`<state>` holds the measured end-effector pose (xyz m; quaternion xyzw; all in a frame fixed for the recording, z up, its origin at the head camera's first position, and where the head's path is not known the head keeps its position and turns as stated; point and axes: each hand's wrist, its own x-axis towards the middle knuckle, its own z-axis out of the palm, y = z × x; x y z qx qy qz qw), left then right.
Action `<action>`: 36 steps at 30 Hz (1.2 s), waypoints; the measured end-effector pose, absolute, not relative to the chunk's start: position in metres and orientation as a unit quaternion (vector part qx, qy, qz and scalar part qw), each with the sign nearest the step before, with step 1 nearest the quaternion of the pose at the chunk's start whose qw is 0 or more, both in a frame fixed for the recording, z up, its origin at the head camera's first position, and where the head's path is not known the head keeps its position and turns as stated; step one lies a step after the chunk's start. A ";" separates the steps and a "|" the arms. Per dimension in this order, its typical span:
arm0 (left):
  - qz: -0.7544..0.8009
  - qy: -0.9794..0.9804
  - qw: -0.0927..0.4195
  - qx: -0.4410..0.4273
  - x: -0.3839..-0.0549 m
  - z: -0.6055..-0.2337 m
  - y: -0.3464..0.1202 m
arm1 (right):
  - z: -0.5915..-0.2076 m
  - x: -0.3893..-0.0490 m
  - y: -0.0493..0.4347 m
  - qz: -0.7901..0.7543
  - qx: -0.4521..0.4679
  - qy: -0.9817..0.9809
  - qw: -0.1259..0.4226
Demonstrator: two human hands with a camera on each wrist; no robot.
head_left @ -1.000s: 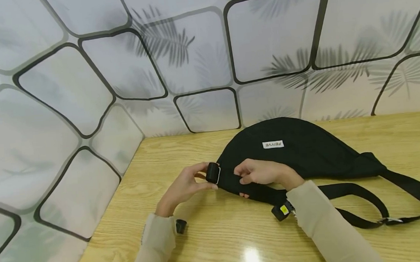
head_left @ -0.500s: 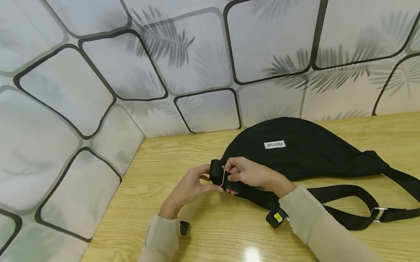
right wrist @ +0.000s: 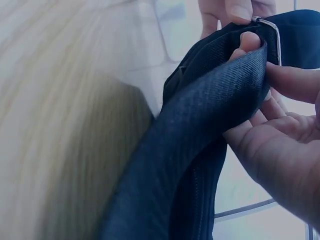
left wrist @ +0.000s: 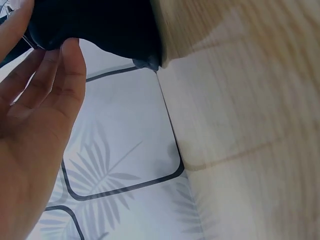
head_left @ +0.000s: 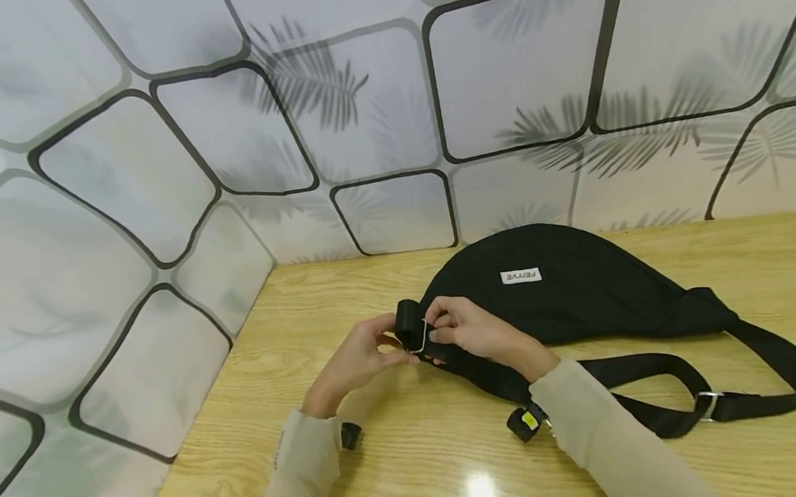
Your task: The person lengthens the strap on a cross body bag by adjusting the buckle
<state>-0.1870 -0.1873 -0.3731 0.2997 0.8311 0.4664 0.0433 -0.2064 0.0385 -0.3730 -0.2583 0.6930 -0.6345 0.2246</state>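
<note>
A black belt bag [head_left: 549, 299] with a white label [head_left: 521, 275] lies on the table. At its left end, a black strap loop [head_left: 409, 322] stands up from a metal strap buckle [head_left: 424, 336]. My left hand [head_left: 358, 361] grips the strap by the loop, thumb low and fingers behind. Close to the buckle's right side, my right hand [head_left: 482, 331] pinches the strap between thumb and fingers. In the right wrist view, the webbing [right wrist: 200, 110] folds over a fingertip beside the metal buckle [right wrist: 278, 45]. The left wrist view shows the left fingers [left wrist: 72, 65] under the black fabric.
The bag's strap [head_left: 794, 373] curves over the wooden table [head_left: 402, 474] at right, with a metal slider [head_left: 711, 406] on it. A patterned wall covering [head_left: 372, 102] rises behind and at left. A small black block with yellow [head_left: 524, 423] sits by the right cuff.
My right hand has moved left from over the bag to the buckle and pinches the strap there. The left hand and loop shifted slightly right. The strap slider at right slid a little left.
</note>
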 end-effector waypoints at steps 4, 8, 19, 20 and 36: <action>0.462 0.836 0.043 0.293 -0.187 -0.375 -0.187 | -0.374 -0.207 0.041 -0.634 -0.274 0.689 0.218; 0.450 0.845 0.041 0.287 -0.188 -0.374 -0.187 | -0.371 -0.206 0.042 -0.607 -0.315 0.702 0.201; 0.436 0.849 0.042 0.296 -0.186 -0.370 -0.187 | -0.368 -0.193 0.028 -0.485 -0.336 0.807 0.038; 0.436 0.849 0.042 0.296 -0.186 -0.370 -0.187 | -0.368 -0.193 0.027 -0.479 -0.335 0.811 0.031; 0.452 0.842 0.059 0.289 -0.187 -0.372 -0.188 | -0.361 -0.197 0.038 -0.447 -0.337 0.828 0.026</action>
